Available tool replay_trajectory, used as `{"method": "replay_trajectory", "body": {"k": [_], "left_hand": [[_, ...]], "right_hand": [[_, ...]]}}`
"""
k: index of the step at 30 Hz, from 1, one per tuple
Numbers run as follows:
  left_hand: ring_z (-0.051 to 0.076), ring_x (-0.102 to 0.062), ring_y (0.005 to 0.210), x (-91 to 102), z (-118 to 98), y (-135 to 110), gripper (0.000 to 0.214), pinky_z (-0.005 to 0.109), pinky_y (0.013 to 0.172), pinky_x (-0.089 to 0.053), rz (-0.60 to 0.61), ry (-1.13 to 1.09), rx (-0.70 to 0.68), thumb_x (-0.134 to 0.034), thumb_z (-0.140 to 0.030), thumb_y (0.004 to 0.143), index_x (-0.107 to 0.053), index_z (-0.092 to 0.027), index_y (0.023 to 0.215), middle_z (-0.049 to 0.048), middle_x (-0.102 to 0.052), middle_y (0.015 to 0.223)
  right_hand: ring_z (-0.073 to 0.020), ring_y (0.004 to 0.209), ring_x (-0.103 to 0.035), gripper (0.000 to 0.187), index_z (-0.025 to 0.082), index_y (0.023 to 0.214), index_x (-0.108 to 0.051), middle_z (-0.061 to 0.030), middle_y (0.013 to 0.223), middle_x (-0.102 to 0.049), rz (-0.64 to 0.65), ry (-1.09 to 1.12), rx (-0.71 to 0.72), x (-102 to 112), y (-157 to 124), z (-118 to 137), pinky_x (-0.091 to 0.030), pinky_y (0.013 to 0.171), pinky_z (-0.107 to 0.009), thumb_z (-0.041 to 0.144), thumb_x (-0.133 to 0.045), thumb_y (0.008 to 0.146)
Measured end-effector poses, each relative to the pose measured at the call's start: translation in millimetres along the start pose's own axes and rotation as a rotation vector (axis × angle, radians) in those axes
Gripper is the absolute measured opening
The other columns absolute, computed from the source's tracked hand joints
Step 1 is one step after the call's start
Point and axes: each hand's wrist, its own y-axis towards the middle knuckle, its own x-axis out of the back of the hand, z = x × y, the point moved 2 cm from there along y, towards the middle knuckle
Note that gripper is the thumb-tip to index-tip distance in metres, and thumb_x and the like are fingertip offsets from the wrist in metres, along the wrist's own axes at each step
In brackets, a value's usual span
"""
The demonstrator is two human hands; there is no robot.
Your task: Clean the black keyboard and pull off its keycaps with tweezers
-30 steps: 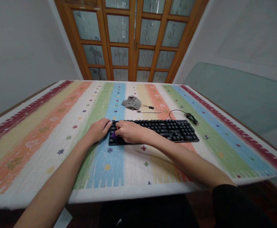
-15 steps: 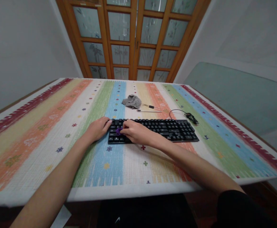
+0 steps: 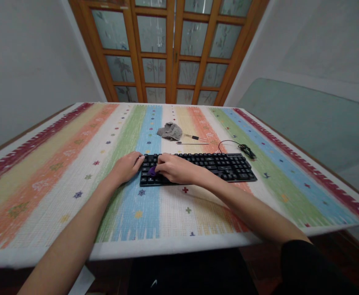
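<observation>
A black computer keyboard (image 3: 234, 167) lies flat on the striped tablecloth (image 3: 145, 223) before me. At its left end, my left hand (image 3: 125, 166) grips the edge, thumb by the upper left corner. My right hand (image 3: 175, 168) is over the left part of the keys, its fingers pinched on a soft purple lump (image 3: 152, 171). This lump touches the keys in the lower left area; part of it is hidden by the fingers.
Behind the keyboard are a crumpled grey cloth (image 3: 170, 131), a small brush with a black part (image 3: 194, 137) and a thin rod (image 3: 194, 144). The bundled keyboard cable (image 3: 247, 151) lies to the back right. Wooden glazed doors (image 3: 172, 57) stand beyond the table.
My right hand and the purple lump have shifted slightly left and down over the keys. My left hand keeps its place at the keyboard's left end.
</observation>
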Motion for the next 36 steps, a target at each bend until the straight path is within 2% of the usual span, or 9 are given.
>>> {"method": "replay_trajectory", "body": {"k": [2, 5, 11, 17, 23, 27, 31, 36], "left_hand": [[0.031, -0.067, 0.097, 0.1, 0, 0, 0.047, 0.043, 0.088, -0.051, -0.001, 0.003, -0.004, -0.025, -0.045, 0.101, -0.064, -0.018, 0.102, 0.0148, -0.071, 0.105], [0.031, -0.067, 0.096, 0.1, -1, 0, 0.047, 0.044, 0.088, -0.051, -0.002, -0.004, -0.004, -0.025, -0.045, 0.101, -0.063, -0.018, 0.102, 0.0151, -0.071, 0.105], [0.03, -0.067, 0.096, 0.1, -1, 0, 0.046, 0.042, 0.087, -0.05, 0.0, 0.002, -0.002, -0.025, -0.045, 0.101, -0.062, -0.019, 0.102, 0.0143, -0.071, 0.104], [0.03, -0.067, 0.095, 1.7, -2, -1, 0.046, 0.043, 0.086, -0.051, 0.001, 0.014, 0.004, -0.025, -0.045, 0.101, -0.063, -0.018, 0.102, 0.0147, -0.071, 0.104], [0.03, -0.067, 0.096, 1.9, -3, 0, 0.047, 0.043, 0.087, -0.05, 0.013, 0.016, 0.01, -0.025, -0.045, 0.101, -0.063, -0.018, 0.102, 0.0149, -0.07, 0.104], [0.031, -0.066, 0.097, 1.4, -3, 0, 0.047, 0.043, 0.088, -0.05, 0.02, 0.013, 0.013, -0.024, -0.044, 0.1, -0.063, -0.017, 0.104, 0.0155, -0.07, 0.105], [0.031, -0.067, 0.098, 1.3, -3, 0, 0.048, 0.043, 0.089, -0.05, 0.029, 0.02, 0.017, -0.024, -0.045, 0.1, -0.063, -0.017, 0.105, 0.0155, -0.07, 0.105], [0.03, -0.067, 0.098, 1.7, -3, 0, 0.047, 0.042, 0.089, -0.05, 0.019, 0.025, 0.016, -0.024, -0.044, 0.101, -0.063, -0.018, 0.105, 0.0145, -0.07, 0.107]], "right_hand": [[-0.0206, 0.091, -0.054, 0.019, 0.011, 0.107, -0.071, -0.0125, 0.101, -0.063, -0.04, 0.043, -0.062, 2, -2, -5, -0.045, 0.085, -0.033, 0.011, -0.054, 0.098], [-0.0207, 0.089, -0.055, 0.016, 0.008, 0.105, -0.07, -0.0139, 0.101, -0.064, 0.001, 0.024, -0.102, -2, -5, -6, -0.046, 0.084, -0.033, 0.013, -0.058, 0.096], [-0.0214, 0.088, -0.054, 0.019, 0.006, 0.094, -0.07, -0.014, 0.095, -0.063, 0.073, -0.11, -0.063, -7, -4, 5, -0.045, 0.082, -0.034, 0.007, -0.051, 0.096], [-0.0197, 0.085, -0.054, 0.017, 0.009, 0.093, -0.072, -0.0108, 0.091, -0.064, 0.127, -0.064, 0.009, 4, -6, 3, -0.045, 0.081, -0.031, 0.007, -0.056, 0.093], [-0.0199, 0.087, -0.056, 0.017, 0.008, 0.096, -0.073, -0.0132, 0.097, -0.065, 0.015, -0.017, -0.134, 9, -14, -8, -0.046, 0.082, -0.032, 0.008, -0.056, 0.094], [-0.0208, 0.088, -0.054, 0.017, 0.008, 0.094, -0.072, -0.0133, 0.097, -0.064, 0.04, -0.046, -0.076, -1, -22, -6, -0.046, 0.082, -0.033, 0.008, -0.055, 0.095], [-0.0216, 0.089, -0.053, 0.017, 0.01, 0.095, -0.072, -0.0118, 0.094, -0.063, 0.054, -0.06, -0.015, -1, -28, -6, -0.045, 0.081, -0.033, 0.01, -0.056, 0.095], [-0.0201, 0.088, -0.054, 0.018, 0.012, 0.095, -0.071, -0.0107, 0.096, -0.063, 0.007, -0.022, -0.097, 5, -30, -13, -0.045, 0.081, -0.032, 0.011, -0.054, 0.096]]}}
